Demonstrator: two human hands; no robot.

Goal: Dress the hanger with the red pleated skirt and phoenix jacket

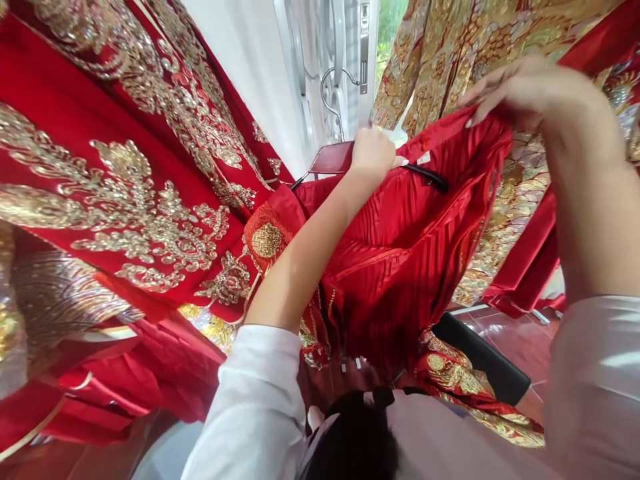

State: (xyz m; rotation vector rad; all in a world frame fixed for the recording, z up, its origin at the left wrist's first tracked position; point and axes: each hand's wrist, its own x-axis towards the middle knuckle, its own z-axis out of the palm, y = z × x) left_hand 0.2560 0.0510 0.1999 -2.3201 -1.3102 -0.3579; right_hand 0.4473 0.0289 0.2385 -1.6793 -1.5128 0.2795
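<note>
My left hand [373, 152] is closed around the bar of a black hanger [425, 175], whose bent metal hook [327, 100] points up and away from me. Around the hanger spreads a red skirt [390, 207] with a pleated inside, a small white label and gold embroidery on its outer parts. At its upper right corner, my right hand [535, 93], a little blurred, pinches the skirt's top edge and stretches it outward. A round gold emblem [267, 240] shows beside my left forearm. The hanger's left part is partly covered by my left hand and the cloth.
Red garments with beaded gold embroidery [145, 207] hang on the left. Gold patterned cloth [475, 60] hangs behind on the right. A white door [367, 60] with a metal latch is at the back. A black flat object [483, 357] lies low on the right, above the reddish tiled floor [515, 333].
</note>
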